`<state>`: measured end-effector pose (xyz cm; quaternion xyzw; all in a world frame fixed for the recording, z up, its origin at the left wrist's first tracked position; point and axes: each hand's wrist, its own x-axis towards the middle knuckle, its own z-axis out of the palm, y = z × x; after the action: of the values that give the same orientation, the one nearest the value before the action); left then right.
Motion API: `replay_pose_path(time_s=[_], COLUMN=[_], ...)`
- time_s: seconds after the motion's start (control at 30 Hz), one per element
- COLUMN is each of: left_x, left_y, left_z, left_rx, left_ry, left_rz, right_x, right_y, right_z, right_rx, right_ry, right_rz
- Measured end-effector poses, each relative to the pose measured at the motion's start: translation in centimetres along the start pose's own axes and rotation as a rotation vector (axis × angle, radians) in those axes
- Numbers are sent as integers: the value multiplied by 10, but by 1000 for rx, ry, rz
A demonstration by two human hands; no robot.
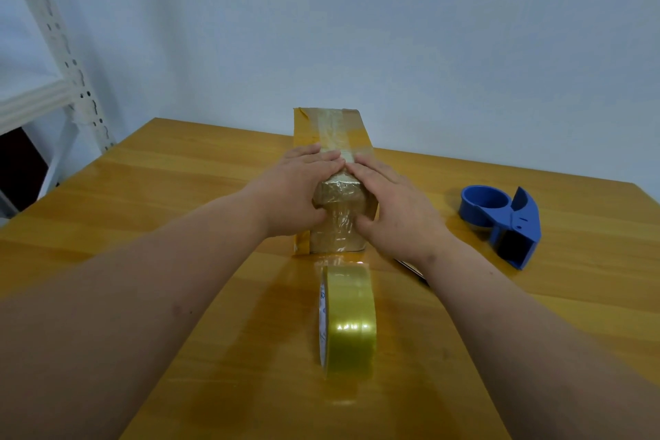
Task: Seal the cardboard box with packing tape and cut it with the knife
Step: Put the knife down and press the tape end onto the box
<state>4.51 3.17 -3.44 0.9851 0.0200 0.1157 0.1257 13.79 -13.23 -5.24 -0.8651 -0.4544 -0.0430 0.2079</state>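
Wooden table (178, 189): honey-coloured plank top, glossy | Blue plastic tape dispenser (500, 221): empty, no roll loaded, lying near the table's right edge toward the far right corner | White perforated metal shelving (57, 46): upright and shelf, beyond the table's far left corner | Plain pale wall (393, 28): behind the far edge

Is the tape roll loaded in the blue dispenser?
No, the tape roll stands on edge on the table, apart from the empty blue dispenser.
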Motion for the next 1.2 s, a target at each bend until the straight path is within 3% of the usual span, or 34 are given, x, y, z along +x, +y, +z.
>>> replay_pose_path(time_s=[0.2, 0.77, 0.97, 1.2], left_x=[-1, -1, -3, -12], left_y=[1, -3, 1, -6], left_z=[0, -4, -3, -4], left_rx=[-14, -47, -107, -149], left_ry=[19, -44, 32, 160], left_rz=[-18, -10, -51, -52], right_x=[-1, -2, 2, 3], right_y=[-4, -1, -7, -5], right_z=[5, -1, 2, -7], right_rx=[-24, 75, 101, 155], right_ry=[78, 49, 129, 75], right_rz=[16, -49, 22, 19])
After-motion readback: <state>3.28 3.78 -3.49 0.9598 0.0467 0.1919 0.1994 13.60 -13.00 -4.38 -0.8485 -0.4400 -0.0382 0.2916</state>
